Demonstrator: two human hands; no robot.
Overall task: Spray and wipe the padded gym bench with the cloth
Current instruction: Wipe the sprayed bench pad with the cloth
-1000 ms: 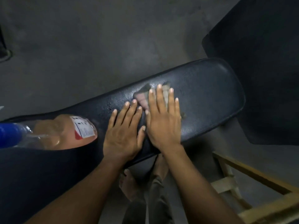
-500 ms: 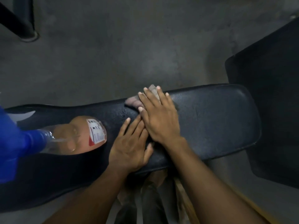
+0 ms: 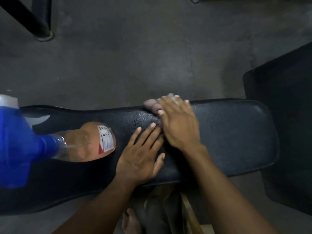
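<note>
Here the cloth sits at the far edge of the bench, bunched under the fingertips of the right hand. That hand lies flat with its fingers nearly straight, pressing the cloth down rather than clutching it; only a small pinkish lump shows past the fingers, on the side toward the bottle. The left hand rests spread and relaxed on the bench pad just beside the right, holding nothing, nearer the front edge. So the right hand is the working one, and the cloth lies ahead of and beneath its fingers.

The bench runs long from left to right, and the hands are set about midway along it. Droplets glisten on the pad between the cloth and the spray bottle, which lies on its side on the bench, to the left of the left hand. Judging by that wet patch, the next stroke likely runs along the bench's length toward the bottle.
</note>
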